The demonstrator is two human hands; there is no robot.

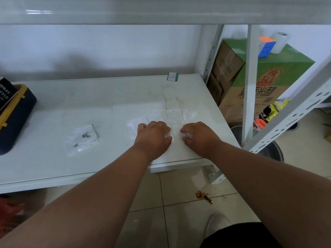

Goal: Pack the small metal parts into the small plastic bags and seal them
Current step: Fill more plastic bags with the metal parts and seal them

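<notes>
A white bench stands against a pale wall, under a white shelf. Both hands are over the near right part of the bench, close together but not touching. The left hand and the right hand each have curled fingers pinching one end of a small clear plastic bag that lies flat between them. Whether this bag contains a part cannot be told. More empty bags lie just beyond the hands. To the left of the left hand, well apart, lie filled bags with small metal parts showing inside. Farther left sits a dark case. Right of the right hand, beyond the bench, stands a green carton.
</notes>
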